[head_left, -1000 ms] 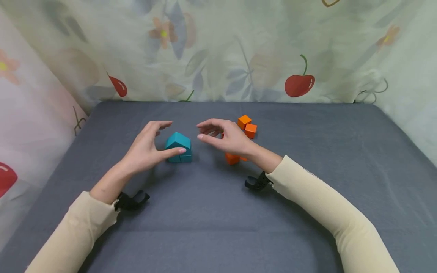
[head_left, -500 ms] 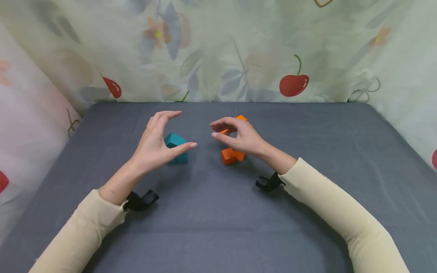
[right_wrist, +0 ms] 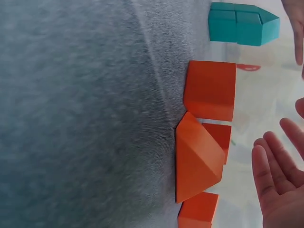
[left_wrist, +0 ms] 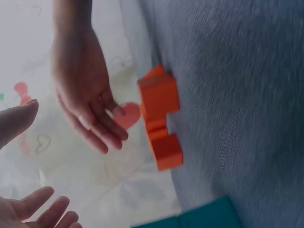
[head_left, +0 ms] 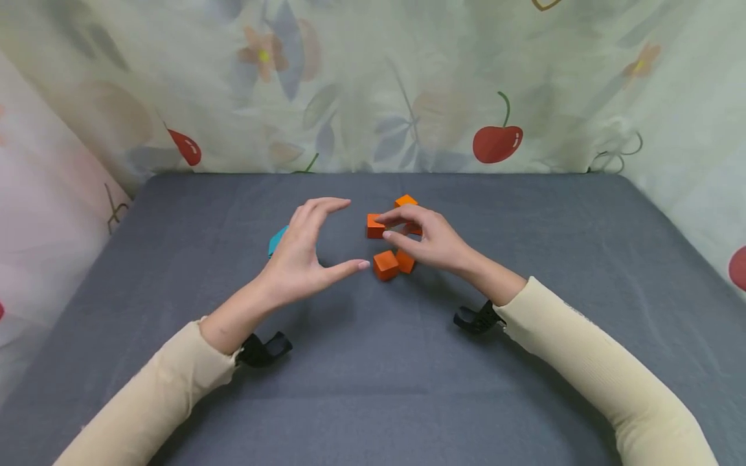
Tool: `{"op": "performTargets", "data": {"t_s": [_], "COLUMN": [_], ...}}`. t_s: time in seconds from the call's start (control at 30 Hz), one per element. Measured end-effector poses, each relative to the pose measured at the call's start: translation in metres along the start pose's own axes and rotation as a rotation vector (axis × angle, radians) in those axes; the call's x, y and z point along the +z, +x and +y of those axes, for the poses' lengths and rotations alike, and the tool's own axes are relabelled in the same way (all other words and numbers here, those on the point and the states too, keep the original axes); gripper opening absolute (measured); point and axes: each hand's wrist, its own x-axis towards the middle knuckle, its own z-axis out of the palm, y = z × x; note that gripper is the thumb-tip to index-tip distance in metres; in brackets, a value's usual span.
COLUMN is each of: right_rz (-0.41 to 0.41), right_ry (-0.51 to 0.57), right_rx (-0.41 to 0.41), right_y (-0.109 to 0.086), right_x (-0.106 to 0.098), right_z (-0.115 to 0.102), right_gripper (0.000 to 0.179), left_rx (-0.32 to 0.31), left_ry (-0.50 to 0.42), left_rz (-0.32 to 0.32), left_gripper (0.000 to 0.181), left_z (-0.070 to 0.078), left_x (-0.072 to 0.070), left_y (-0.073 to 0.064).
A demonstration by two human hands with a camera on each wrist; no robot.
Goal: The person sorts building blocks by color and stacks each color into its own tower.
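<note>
My left hand [head_left: 297, 259] hovers over the table's middle with fingers and thumb spread wide, holding nothing. It hides most of a teal block stack [head_left: 277, 241], whose pointed top shows in the right wrist view [right_wrist: 244, 24]. My right hand [head_left: 434, 239] hangs over a loose group of orange blocks, fingers loosely bent, nothing in its grasp. In front of it sit an orange cube [head_left: 385, 266] and, touching it, a slant-faced orange block [right_wrist: 197, 159]. Another orange block [head_left: 375, 226] lies by the right fingertips, and one more [head_left: 406, 200] sits behind the hand.
A dark grey cloth [head_left: 373, 401] covers the table. Behind it hangs a pale curtain [head_left: 373, 84] with printed fruit and flowers, wrapping round both sides. Black straps with camera mounts [head_left: 265, 349] are on both wrists.
My left hand has moved right, from around the teal stack to in front of it, thumb now near the orange blocks. The right hand has drifted right, uncovering more of the orange blocks.
</note>
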Motion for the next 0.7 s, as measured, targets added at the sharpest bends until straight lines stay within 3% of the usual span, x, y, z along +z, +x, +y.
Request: {"op": "performTargets", "data": {"t_s": [0.37,0.7], "right_rz": [-0.062,-0.102], "right_ry": [-0.020,-0.036], "right_rx": [-0.031,0.027], "right_y": [-0.016,-0.024], "right_x": [0.000,0.003], "right_z": [0.003,0.005], "right_gripper": [0.038,0.049], "left_rx": [-0.025,-0.139], "left_ry": [-0.019,-0.061], "left_rz": [-0.084,-0.172], "left_gripper": [0.080,0.080], "left_z": [0.002,0.000], "left_x": [0.019,0.040], "left_y": [0.003,0.004]}}
